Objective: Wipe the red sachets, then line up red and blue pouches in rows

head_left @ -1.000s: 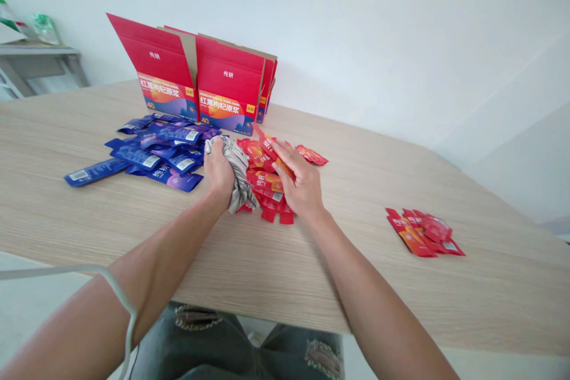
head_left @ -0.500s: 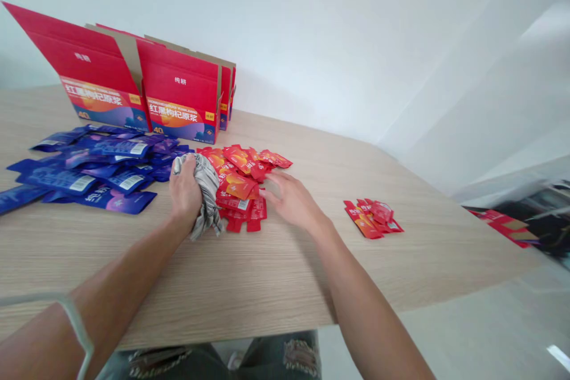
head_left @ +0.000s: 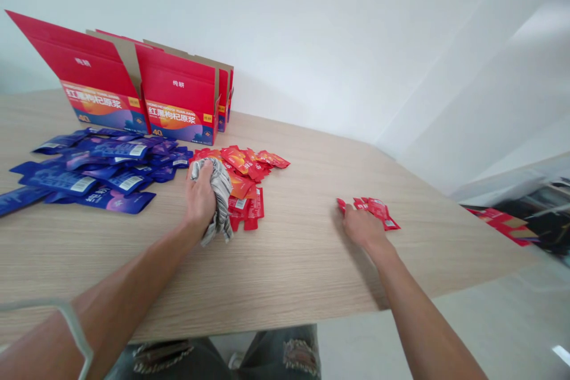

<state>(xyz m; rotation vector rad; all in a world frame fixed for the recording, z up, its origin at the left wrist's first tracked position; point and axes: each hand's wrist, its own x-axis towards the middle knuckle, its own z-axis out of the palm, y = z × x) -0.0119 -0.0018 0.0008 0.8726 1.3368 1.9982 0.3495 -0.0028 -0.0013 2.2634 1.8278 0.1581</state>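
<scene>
A crumpled grey-and-white striped cloth [head_left: 218,196] is bunched in my left hand [head_left: 200,199], whose fingers are wrapped round it. The cloth lies against the left side of a heap of red sachets [head_left: 244,169] and covers part of it. Over at the right, my right hand [head_left: 363,227] is closed at a small pile of red sachets [head_left: 377,208]. A red sachet [head_left: 341,204] shows at its fingertips; the hand hides most of that sachet and part of the pile.
A heap of blue sachets [head_left: 102,169] lies at the left. Behind it stand red cartons [head_left: 178,92] with raised flaps, near the white wall [head_left: 312,41]. The wooden table's front edge [head_left: 267,323] runs above my knees. A thin pale cord [head_left: 73,320] crosses the lower left.
My right hand has moved right, from the main red heap to the small red pile, and closed there. My left hand and the cloth have shifted slightly right, over the heap's left side.
</scene>
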